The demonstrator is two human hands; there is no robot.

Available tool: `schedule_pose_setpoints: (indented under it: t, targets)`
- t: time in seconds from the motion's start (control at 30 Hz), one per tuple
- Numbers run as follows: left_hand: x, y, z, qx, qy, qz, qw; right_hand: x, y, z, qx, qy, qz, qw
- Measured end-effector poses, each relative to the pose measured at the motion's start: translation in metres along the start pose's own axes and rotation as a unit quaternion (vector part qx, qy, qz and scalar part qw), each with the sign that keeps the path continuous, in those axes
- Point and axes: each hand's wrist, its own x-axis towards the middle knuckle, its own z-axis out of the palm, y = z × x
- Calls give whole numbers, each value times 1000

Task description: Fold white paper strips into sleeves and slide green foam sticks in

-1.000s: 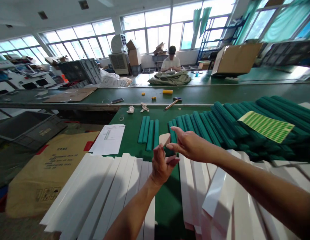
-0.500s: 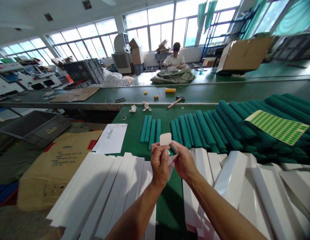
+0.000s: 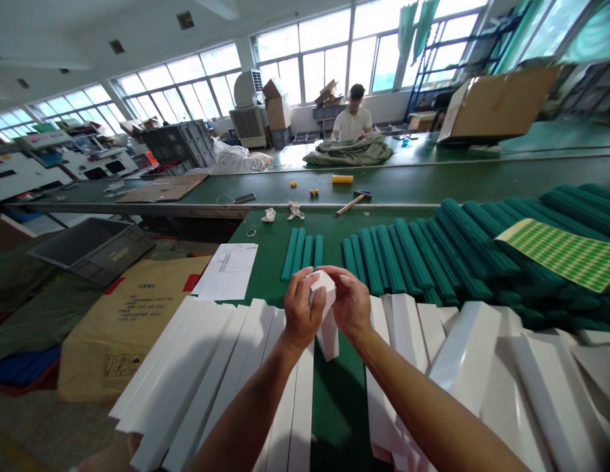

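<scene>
Right of the paper (image 3: 228, 270), left hand (image 3: 303, 309) clamps box (image 3: 328, 335), right hand (image 3: 352, 307) curls tight round its top; best press evenly, edges square, walls uncrushed.

Your carton (image 3: 329, 341) is between the left cartons (image 3: 201, 367) and right cartons (image 3: 472, 347); behind the latter lie rolls (image 3: 413, 252), seemingly layered.

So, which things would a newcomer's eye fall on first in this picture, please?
Probably the middle, where the left hand holds the upper end of a narrow white carton and the right hand cups its other side. Next, perhaps, the heap of dark green ribbed rolls at right, with a green-patterned sheet on top. White cartons also lie in rows, left and right of the hands.
</scene>
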Motion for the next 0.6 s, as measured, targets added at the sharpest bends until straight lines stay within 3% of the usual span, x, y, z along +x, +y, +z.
schedule_pose_setpoints:
  t: [0.13, 0.23, 0.33, 0.43, 0.6]
  targets:
    - [10, -7, -14, 62, -83, 22, 994, -7, 9, -13, -104, -94, -15, 990]
    - [16, -9, -21, 70, -112, 32, 991, -13, 17, -19, -268, -135, -55, 952]
    - [22, -6, -26, 66, -129, 42, 989, -15, 20, -19, -367, -153, -128, 909]
    - [28, 0, -29, 71, -166, 47, 982, -14, 16, -17, -398, -172, -175, 884]
    - [36, 7, -34, 107, -220, 63, 968, -14, 8, -16, -406, -194, -162, 878]
